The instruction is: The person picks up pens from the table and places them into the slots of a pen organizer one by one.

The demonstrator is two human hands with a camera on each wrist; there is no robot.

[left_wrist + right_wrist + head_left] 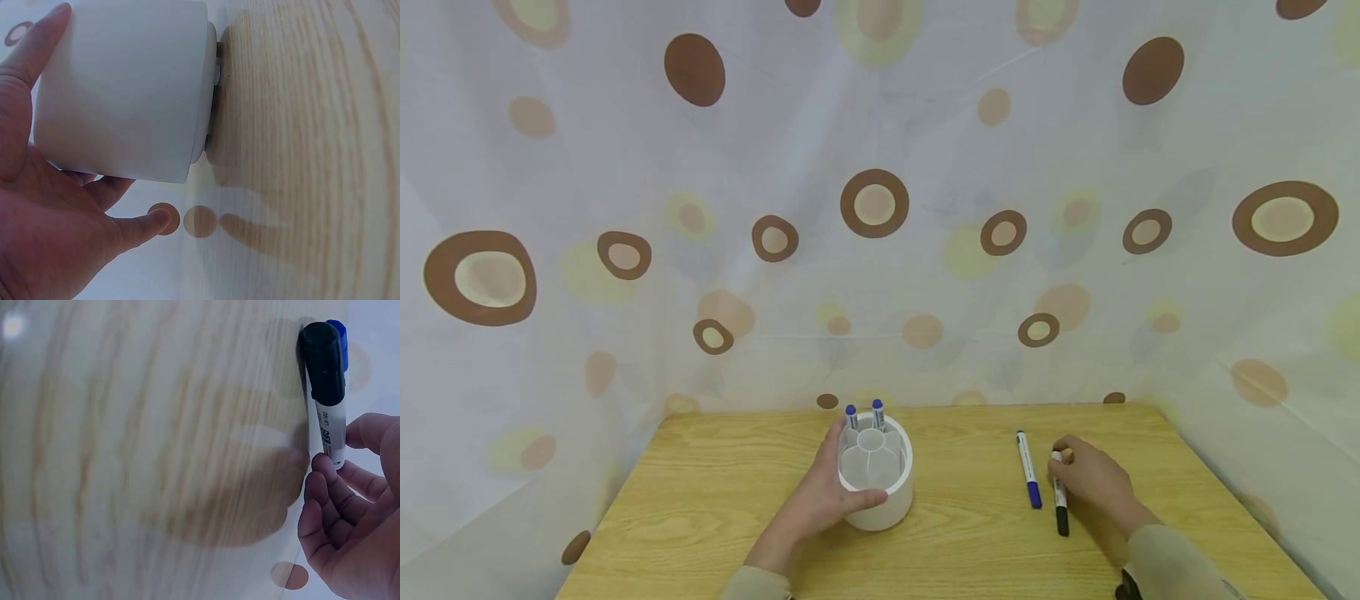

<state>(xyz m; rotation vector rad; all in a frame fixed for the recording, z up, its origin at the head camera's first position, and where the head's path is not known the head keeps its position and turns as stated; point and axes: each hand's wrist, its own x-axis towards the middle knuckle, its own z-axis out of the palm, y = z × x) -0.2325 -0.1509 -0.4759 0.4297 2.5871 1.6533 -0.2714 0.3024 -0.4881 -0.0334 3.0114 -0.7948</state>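
A white round pen organizer (891, 510) with several compartments stands on the table, and two blue-tipped markers (877, 415) poke up from its far side. My left hand (823, 496) grips the organizer from the left, thumb across the near side; its smooth wall (125, 87) fills much of the left wrist view. To the right, my right hand (1093, 477) pinches the upper end of a white marker with a black cap (1062, 518). That black cap (322, 362) points toward the camera in the right wrist view. Just left of it lies a blue-capped marker (1028, 471), untouched.
The wood-grain table (715, 500) runs back to a pale curtain (880, 283) printed with brown and yellow circles, which also hangs along both sides. A small dark object (1127, 586) shows by the right sleeve at the bottom edge.
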